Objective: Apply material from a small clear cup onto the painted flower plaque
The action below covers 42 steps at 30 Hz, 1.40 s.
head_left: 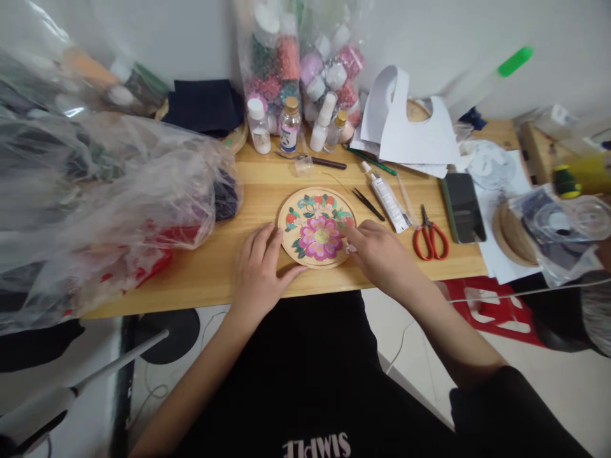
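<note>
A round wooden-rimmed flower picture (321,236) lies on the table, with a big pink-purple blossom and smaller red and blue flowers among green leaves. My left hand (260,270) holds its left edge, fingers along the rim and thumb at the lower border. At the right edge of the picture, my right hand (379,254) is closed with its fingertips against the surface. A small white crumpled piece, maybe tissue, sticks out under those fingers. Black tweezers (368,205) and a white glue tube (390,202) lie just beyond my right hand.
Red-handled pliers (430,240) and a phone (464,208) are on the right. Behind stand a gold-capped bottle (289,130), a white spray bottle (323,122) and bags of coloured jars (272,63). Crumpled clear plastic (119,184) covers the left. White paper (415,140) lies at the back.
</note>
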### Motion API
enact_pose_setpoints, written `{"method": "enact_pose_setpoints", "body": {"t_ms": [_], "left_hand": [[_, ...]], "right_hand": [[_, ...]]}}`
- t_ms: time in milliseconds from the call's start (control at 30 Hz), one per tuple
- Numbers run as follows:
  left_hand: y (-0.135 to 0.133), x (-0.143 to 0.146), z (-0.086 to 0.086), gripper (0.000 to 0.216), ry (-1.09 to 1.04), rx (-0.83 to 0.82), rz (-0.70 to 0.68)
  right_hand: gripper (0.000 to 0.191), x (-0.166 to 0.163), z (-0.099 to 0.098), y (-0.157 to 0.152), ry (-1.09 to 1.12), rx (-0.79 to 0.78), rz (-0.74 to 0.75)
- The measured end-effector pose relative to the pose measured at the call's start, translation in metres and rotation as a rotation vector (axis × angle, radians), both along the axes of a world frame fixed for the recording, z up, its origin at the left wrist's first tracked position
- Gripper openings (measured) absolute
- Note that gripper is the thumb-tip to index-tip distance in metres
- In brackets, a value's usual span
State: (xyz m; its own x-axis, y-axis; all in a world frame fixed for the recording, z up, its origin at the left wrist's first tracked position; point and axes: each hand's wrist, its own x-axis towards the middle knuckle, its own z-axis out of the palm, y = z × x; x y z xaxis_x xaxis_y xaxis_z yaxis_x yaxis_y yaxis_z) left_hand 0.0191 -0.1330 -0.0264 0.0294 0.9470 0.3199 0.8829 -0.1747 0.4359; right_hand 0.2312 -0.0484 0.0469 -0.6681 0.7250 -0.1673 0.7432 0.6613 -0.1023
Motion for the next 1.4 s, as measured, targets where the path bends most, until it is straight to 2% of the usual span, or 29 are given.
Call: {"method": "enact_pose_setpoints", "body": {"t_ms": [233, 400, 467, 633, 767, 833, 933, 1067, 1167, 1267, 1400], "left_hand": [[0.0, 0.0, -0.002, 0.065, 0.013, 0.031, 0.011], [-0.002, -0.001, -0.002, 0.063, 0.05, 0.037, 0.003], [-0.002, -0.001, -0.004, 0.062, 0.056, 0.042, 0.004], [0.001, -0.003, -0.012, 0.057, 0.033, 0.089, 0.026], [0.002, -0.007, -0.015, 0.054, -0.004, 0.146, 0.021], [0.001, -0.006, -0.01, 0.047, -0.044, 0.182, 0.01], [-0.007, 0.004, 0.01, 0.034, -0.186, 0.205, -0.046], [-0.022, 0.035, 0.048, 0.025, -0.483, 0.09, -0.225], [-0.032, 0.059, 0.07, 0.021, -0.688, 0.015, -0.341], [-0.035, 0.077, 0.079, 0.021, -0.758, -0.006, -0.364], [-0.034, 0.091, 0.079, 0.015, -0.858, -0.067, -0.365]], "right_hand": [[0.031, -0.019, 0.013, 0.001, -0.17, -0.028, -0.06], [0.031, -0.006, 0.013, -0.003, -0.053, -0.033, -0.152], [0.032, 0.008, 0.009, -0.007, 0.104, -0.025, -0.214], [0.013, 0.045, -0.006, -0.023, 0.578, 0.059, -0.374], [0.019, 0.051, -0.015, -0.042, 0.937, -0.082, -0.495], [0.028, 0.046, -0.014, -0.051, 1.131, -0.207, -0.555], [0.04, 0.036, -0.007, -0.064, 1.416, -0.448, -0.599], [0.043, 0.026, 0.003, -0.082, 1.609, -0.647, -0.601], [0.046, 0.022, 0.005, -0.093, 1.712, -0.732, -0.627], [0.045, 0.022, 0.005, -0.102, 1.782, -0.771, -0.663], [0.037, 0.023, 0.004, -0.107, 1.878, -0.87, -0.689]]}}
